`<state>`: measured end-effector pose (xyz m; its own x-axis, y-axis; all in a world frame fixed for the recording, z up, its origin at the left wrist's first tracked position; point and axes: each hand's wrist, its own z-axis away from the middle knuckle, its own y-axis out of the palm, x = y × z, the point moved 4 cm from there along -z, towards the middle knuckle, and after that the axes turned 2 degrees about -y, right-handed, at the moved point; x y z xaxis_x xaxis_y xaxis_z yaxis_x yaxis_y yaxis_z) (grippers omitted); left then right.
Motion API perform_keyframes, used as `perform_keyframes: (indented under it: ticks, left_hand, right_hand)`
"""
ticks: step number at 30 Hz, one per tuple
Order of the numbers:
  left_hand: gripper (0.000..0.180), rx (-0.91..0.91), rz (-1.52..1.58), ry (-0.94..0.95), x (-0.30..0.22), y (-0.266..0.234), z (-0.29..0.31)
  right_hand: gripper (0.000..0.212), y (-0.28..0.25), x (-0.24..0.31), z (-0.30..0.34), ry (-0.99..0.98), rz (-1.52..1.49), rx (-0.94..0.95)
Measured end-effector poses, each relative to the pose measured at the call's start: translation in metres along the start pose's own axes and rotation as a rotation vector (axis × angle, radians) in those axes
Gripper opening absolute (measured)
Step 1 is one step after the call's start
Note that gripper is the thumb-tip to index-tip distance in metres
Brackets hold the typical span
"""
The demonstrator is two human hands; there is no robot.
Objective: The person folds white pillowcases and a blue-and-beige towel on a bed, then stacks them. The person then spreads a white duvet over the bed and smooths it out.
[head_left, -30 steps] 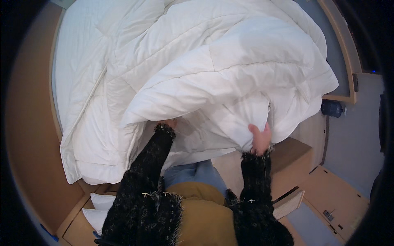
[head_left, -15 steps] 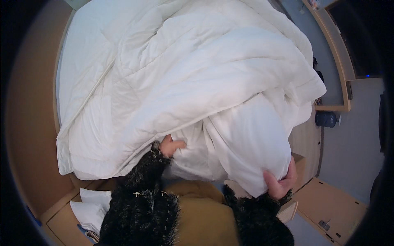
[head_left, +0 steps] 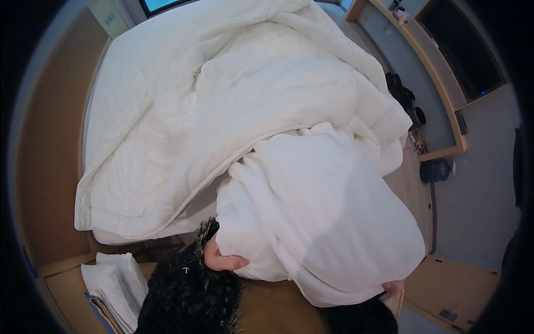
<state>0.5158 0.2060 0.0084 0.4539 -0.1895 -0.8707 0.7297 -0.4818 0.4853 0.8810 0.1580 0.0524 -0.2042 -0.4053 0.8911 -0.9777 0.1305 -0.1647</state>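
Ideally, pull evenly on the white cloth (head_left: 339, 211), lower centre of the frame: the left hand (head_left: 220, 258) grips its left edge; the right hand (head_left: 394, 286), mostly hidden, pinches it at lower right.

Wht cloth (head_left: 339, 217), plain & smooth, held up at near side, R of ctr; long folds on its L, broader & flatter to R, near edge sagging. Far end meets thick wht duvet (head_left: 183, 133), rumpled, stitched edge, spread far & L.
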Motion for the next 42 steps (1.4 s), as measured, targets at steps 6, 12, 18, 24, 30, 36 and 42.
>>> perform_keyframes:
  ticks: [6,12,18,24,30,36,42]
  left_hand:
    - [0.046,-0.148,-0.016,-0.115,0.017,0.022,0.022]
    - [0.045,-0.213,-0.032,-0.119,0.027,0.044,0.058]
    - [0.049,-0.165,-0.104,-0.147,0.031,0.048,0.112]
    - [0.055,-0.078,-0.166,-0.030,0.037,0.058,0.205]
    - [0.055,-0.115,-0.068,0.046,0.048,0.066,0.294]
    - [0.053,-0.194,-0.179,0.011,0.045,0.077,0.337]
    - [0.060,-0.333,0.471,-0.193,0.087,0.062,0.325]
  right_hand:
    - [0.065,0.024,0.001,-0.023,-0.134,-0.458,-0.010]
    - [0.060,0.038,0.022,-0.013,-0.160,-0.499,0.090]
    - [0.046,0.049,0.045,0.041,-0.110,-0.348,0.016]
    - [0.013,0.064,0.076,0.130,-0.459,-0.216,0.066]
    - [0.011,0.100,0.112,0.199,-0.637,-0.255,0.167]
    - [0.013,0.147,0.173,0.205,-0.569,-0.346,0.394]
    - [0.022,0.221,0.175,0.216,-0.404,-0.119,0.862]
